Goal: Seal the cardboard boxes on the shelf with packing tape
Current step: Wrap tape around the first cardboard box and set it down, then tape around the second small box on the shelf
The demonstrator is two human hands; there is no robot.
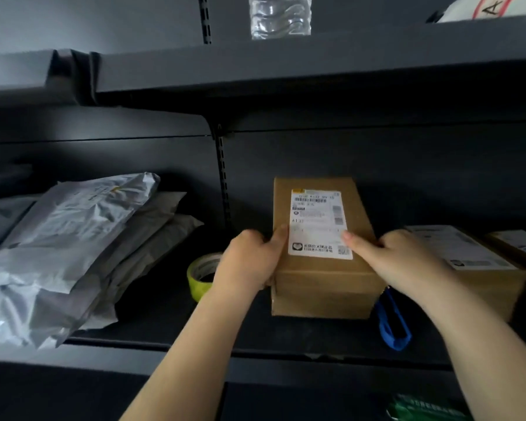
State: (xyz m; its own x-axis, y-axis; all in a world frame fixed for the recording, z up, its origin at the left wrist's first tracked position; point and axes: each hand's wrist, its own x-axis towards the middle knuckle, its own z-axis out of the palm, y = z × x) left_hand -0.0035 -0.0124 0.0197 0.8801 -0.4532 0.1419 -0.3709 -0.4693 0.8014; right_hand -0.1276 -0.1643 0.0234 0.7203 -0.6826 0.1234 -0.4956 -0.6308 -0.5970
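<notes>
Both hands clasp the cardboard box (319, 268), its long axis running away from the fingertips, while the tape roll (201, 275) sits just outside the left hand (249, 262), nearer it than the right hand (398, 256).

You are looking at matt brown cardboard on the box (322, 275) | its label (318, 223) showing smooth white paper | mailer bags (58, 247) crinkling in glossy grey plastic | tape roll (201, 276) gleaming shiny yellow | shelf (255, 338) showing matt dark metal | bottle (280, 15) shining clear plastic
</notes>
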